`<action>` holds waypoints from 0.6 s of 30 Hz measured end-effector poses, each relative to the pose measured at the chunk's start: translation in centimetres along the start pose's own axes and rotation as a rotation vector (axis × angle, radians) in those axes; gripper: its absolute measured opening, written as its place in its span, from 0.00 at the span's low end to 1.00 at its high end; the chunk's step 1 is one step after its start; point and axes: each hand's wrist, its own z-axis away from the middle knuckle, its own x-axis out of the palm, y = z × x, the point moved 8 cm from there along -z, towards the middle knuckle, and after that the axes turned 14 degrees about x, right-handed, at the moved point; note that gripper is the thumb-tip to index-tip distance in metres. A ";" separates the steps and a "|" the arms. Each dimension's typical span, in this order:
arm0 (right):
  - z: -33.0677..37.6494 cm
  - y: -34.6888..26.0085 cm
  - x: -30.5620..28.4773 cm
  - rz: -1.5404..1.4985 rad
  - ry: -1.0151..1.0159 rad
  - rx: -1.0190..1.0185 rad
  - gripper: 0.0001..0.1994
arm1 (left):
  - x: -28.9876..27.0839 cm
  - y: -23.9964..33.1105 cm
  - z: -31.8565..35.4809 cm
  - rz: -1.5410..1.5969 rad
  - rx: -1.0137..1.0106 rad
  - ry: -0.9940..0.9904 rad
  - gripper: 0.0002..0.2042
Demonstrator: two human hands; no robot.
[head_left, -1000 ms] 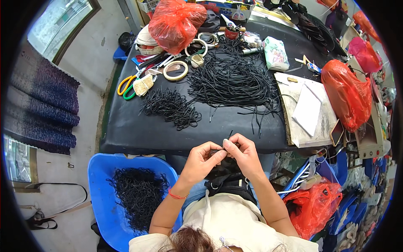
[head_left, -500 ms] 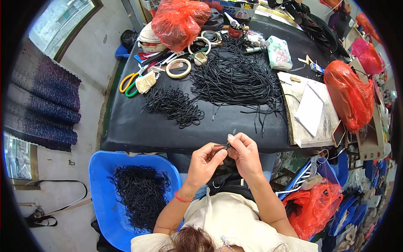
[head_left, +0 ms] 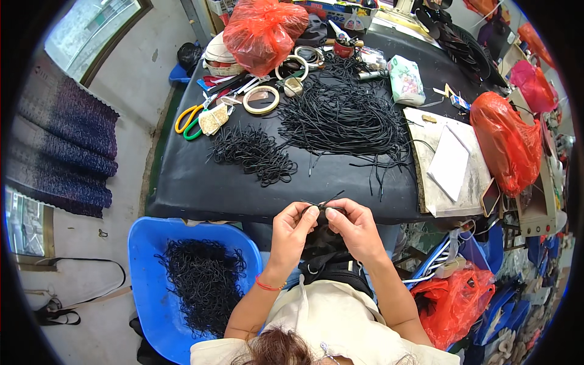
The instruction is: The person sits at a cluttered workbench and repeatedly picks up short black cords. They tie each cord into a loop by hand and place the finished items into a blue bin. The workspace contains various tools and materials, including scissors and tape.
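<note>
A thin black cord (head_left: 322,205) is pinched between the thumbs and fingers of both hands at the table's front edge, its short ends poking up. My left hand (head_left: 294,226) and my right hand (head_left: 353,224) are close together, thumb tips almost meeting over it. Whether the cord is knotted there is too small to tell. Beyond the hands lies a large pile of long black cords (head_left: 347,118). A smaller heap of looped black cords (head_left: 254,155) rests to its left. More looped cords (head_left: 201,286) fill the blue tub (head_left: 141,267) at my left.
Orange- and green-handled scissors (head_left: 190,121) and a tape roll (head_left: 261,100) lie at the table's left. A worn board (head_left: 420,137) with folded white paper (head_left: 449,163) is at the right, beside a red plastic bag (head_left: 506,143). Another red bag (head_left: 265,36) stands at the back left.
My hands have drawn level, thumbs side by side, and the right hand has come down slightly. The cord between them now stretches more sideways.
</note>
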 end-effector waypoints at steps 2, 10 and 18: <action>-0.1 0.3 0.0 -0.104 -0.031 0.007 0.09 | -0.1 -0.3 -0.2 0.049 -0.003 -0.021 0.06; 1.3 -1.4 0.4 -0.062 0.261 -0.244 0.08 | 0.5 1.0 -2.0 0.163 0.058 0.032 0.09; 0.1 -4.1 1.8 0.196 0.041 -0.250 0.08 | 2.0 1.6 -1.2 -0.136 0.004 -0.368 0.11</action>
